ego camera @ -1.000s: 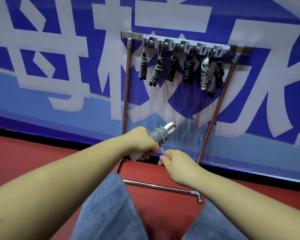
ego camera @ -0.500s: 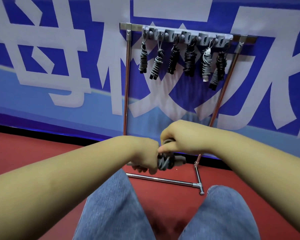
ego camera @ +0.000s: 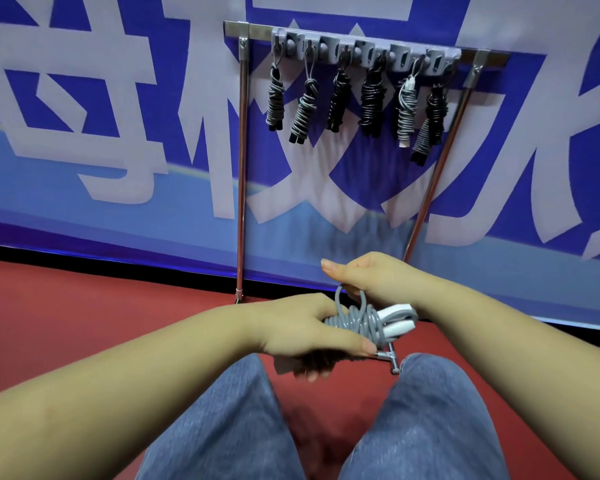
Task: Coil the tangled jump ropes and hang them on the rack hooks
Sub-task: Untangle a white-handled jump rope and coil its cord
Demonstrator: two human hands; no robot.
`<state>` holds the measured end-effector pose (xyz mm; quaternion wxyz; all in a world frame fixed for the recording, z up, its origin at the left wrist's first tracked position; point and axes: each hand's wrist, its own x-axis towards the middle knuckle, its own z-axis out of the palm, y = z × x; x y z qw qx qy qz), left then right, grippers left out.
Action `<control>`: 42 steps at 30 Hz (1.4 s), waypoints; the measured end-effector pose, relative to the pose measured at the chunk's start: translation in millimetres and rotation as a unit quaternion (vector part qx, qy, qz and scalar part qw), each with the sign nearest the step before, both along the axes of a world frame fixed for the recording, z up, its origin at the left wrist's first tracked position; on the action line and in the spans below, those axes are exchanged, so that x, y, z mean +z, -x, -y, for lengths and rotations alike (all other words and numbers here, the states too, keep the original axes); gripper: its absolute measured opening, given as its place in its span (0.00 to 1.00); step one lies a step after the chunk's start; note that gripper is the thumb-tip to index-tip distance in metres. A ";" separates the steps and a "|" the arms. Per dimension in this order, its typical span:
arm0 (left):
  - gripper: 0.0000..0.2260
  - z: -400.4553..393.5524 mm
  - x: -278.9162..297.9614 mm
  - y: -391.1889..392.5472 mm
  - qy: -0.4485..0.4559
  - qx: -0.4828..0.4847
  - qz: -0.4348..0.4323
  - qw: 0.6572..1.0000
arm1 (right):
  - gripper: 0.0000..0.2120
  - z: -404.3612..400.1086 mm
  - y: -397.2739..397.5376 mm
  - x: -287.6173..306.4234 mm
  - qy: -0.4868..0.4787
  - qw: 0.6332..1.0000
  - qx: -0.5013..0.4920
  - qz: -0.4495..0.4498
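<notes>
A grey jump rope (ego camera: 362,320) with two white handles (ego camera: 397,320) lies wound into a bundle in front of my knees. My left hand (ego camera: 302,332) grips the bundle from the left, thumb along its underside. My right hand (ego camera: 371,275) sits just above it and pinches a loop of the grey cord. Ahead stands the metal rack (ego camera: 241,161) with a grey hook strip (ego camera: 364,53) along its top bar. Several coiled ropes (ego camera: 371,102), grey and black, hang from the hooks.
A blue banner (ego camera: 118,133) with large white characters covers the wall behind the rack. The floor (ego camera: 84,306) is red. My knees in blue jeans (ego camera: 426,420) fill the bottom of the view. The rack's foot bar (ego camera: 392,358) lies just under the bundle.
The bundle has turned so the white handles point right. My right hand has gone from below the bundle up over it, and now holds a cord loop above it.
</notes>
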<state>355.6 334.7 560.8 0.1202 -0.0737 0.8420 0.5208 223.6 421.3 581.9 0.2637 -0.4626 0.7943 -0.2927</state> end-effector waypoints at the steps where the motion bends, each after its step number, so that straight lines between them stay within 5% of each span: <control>1: 0.11 0.5 -3.4 0.3 0.004 -0.001 0.025 1.000 | 0.28 -0.5 0.0 1.3 -0.003 1.000 0.003 -0.019; 6: 0.12 11.1 -17.3 4.3 0.061 0.027 0.110 0.992 | 0.28 2.5 -9.2 25.4 -0.045 0.991 0.076 -0.104; 11: 0.12 19.8 -14.8 0.8 0.060 0.039 0.087 0.994 | 0.21 -3.3 -2.1 32.3 -0.044 0.992 0.107 -0.048; 15: 0.13 33.6 -9.6 -3.2 0.116 0.075 0.079 0.987 | 0.21 -15.0 -1.9 38.2 -0.032 0.980 0.135 -0.141; 21: 0.12 12.5 -0.1 -3.6 0.235 -0.013 0.023 0.972 | 0.19 -9.6 -3.7 33.9 -0.015 0.974 0.129 -0.187; 23: 0.13 8.2 2.9 -4.4 0.179 -0.026 -0.028 0.983 | 0.20 -10.3 4.7 25.7 -0.014 0.982 0.107 -0.152; 27: 0.10 13.2 1.4 -12.0 -0.029 0.023 -0.078 0.996 | 0.19 -17.1 4.7 10.8 0.067 0.993 0.068 0.070; 30: 0.07 10.1 -5.7 -14.7 -0.132 0.055 -0.087 0.986 | 0.22 -20.4 3.6 0.7 0.110 0.992 0.040 0.056; 35: 0.09 1.3 -19.5 -12.0 -0.310 0.084 -0.120 0.939 | 0.12 -24.4 2.7 -17.4 0.169 0.975 -0.044 0.137; 42: 0.15 5.5 -49.0 -1.6 -0.434 0.168 -0.144 0.873 | 0.10 -20.4 1.4 -48.4 0.211 0.912 -0.152 0.317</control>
